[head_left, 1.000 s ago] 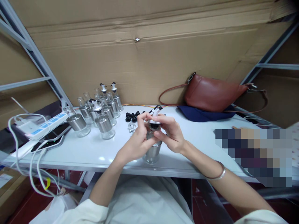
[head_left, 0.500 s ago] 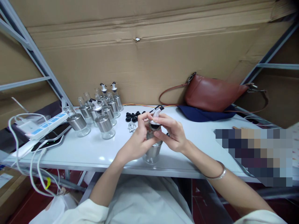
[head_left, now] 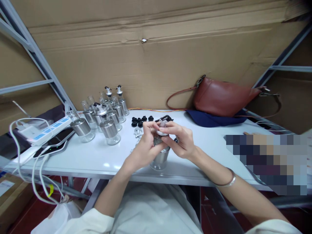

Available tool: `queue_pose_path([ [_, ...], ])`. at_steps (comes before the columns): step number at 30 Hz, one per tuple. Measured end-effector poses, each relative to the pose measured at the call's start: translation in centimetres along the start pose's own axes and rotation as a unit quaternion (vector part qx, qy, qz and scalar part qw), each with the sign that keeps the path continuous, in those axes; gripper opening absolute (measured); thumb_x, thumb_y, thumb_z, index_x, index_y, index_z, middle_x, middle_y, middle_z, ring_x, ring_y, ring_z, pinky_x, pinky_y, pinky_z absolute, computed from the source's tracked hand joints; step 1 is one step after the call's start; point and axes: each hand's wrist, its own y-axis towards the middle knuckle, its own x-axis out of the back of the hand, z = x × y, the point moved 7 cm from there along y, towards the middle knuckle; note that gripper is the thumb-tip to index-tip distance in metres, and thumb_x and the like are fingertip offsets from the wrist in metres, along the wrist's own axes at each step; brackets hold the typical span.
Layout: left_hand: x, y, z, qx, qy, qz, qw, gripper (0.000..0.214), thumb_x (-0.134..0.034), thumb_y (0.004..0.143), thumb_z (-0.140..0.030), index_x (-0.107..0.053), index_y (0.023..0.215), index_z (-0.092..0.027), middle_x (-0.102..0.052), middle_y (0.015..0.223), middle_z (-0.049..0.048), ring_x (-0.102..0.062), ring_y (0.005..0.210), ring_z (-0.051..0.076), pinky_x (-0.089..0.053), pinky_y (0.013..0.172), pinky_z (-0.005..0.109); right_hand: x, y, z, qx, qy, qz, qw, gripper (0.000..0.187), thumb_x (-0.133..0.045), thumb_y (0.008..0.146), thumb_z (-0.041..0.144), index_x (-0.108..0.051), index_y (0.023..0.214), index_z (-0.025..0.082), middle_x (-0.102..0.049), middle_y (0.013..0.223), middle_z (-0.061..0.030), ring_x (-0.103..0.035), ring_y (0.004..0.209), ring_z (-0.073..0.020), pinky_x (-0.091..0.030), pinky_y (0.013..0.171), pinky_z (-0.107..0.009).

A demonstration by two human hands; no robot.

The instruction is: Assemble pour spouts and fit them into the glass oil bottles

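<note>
A glass bottle with a steel sleeve (head_left: 160, 158) stands near the front edge of the white table (head_left: 97, 156). My left hand (head_left: 143, 146) is wrapped round its neck. My right hand (head_left: 179, 138) pinches the silver pourer cap with a black spout (head_left: 162, 123) on top of the bottle. Both hands are closed and meet over the bottle's mouth.
Several similar bottles (head_left: 104, 112) stand at the back left, some with caps. Black stoppers (head_left: 140, 121) lie behind my hands. A power strip (head_left: 46, 130) and cables sit at the left edge. A brown bag (head_left: 221, 97) on blue cloth lies at the back right.
The cap has come down a little onto the bottle's neck and its spout has turned. Both hands stay on the bottle with small finger shifts.
</note>
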Motion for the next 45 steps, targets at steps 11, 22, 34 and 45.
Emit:
queue_pose_path([
  [11, -0.1, 0.1, 0.1, -0.014, -0.026, 0.016, 0.999, 0.037, -0.06, 0.085, -0.019, -0.024, 0.09, -0.025, -0.053, 0.101, 0.0005, -0.059, 0.101, 0.014, -0.043, 0.097, 0.039, 0.4, 0.3, 0.7, 0.043, -0.055, -0.057, 0.996, 0.022, -0.052, 0.079, 0.023, -0.064, 0.097, 0.022, -0.064, 0.066, -0.0031, -0.058, 0.05, -0.0161, -0.046, 0.041, -0.026],
  [22, -0.1, -0.2, 1.0, -0.028, -0.043, -0.032, 0.998, 0.037, -0.057, 0.088, -0.043, -0.026, 0.093, -0.025, -0.053, 0.101, 0.0013, -0.059, 0.089, 0.012, -0.048, 0.08, 0.029, 0.2, 0.0, 0.7, 0.094, -0.124, -0.005, 0.988, 0.041, -0.046, 0.087, 0.035, -0.053, 0.126, 0.026, -0.069, 0.075, -0.0036, -0.061, 0.05, -0.0146, -0.045, 0.04, -0.024],
  [34, 3.4, -2.0, -4.6, -0.097, 0.016, -0.063, 0.993, 0.026, -0.056, 0.09, -0.024, -0.03, 0.096, -0.026, -0.061, 0.091, -0.0007, -0.066, 0.082, 0.015, -0.056, 0.073, 0.033, 3.1, -0.7, -1.1, 0.045, -0.037, -0.117, 0.991, 0.04, -0.049, 0.091, 0.035, -0.044, 0.13, 0.029, -0.065, 0.12, -0.0105, -0.07, 0.093, -0.0235, -0.059, 0.052, -0.031],
  [45, 19.4, -5.5, -8.4, -0.187, 0.252, -0.375, 0.872, 0.054, -0.08, 0.061, -0.029, -0.033, 0.088, -0.024, -0.063, 0.071, -0.0045, -0.067, 0.061, 0.014, -0.054, 0.059, 0.026, 1.8, -0.2, -0.1, 0.057, -0.165, -0.053, 0.983, 0.027, -0.044, 0.084, 0.007, -0.055, 0.105, 0.022, -0.073, 0.09, -0.0078, -0.072, 0.083, -0.0196, -0.059, 0.059, -0.028],
])
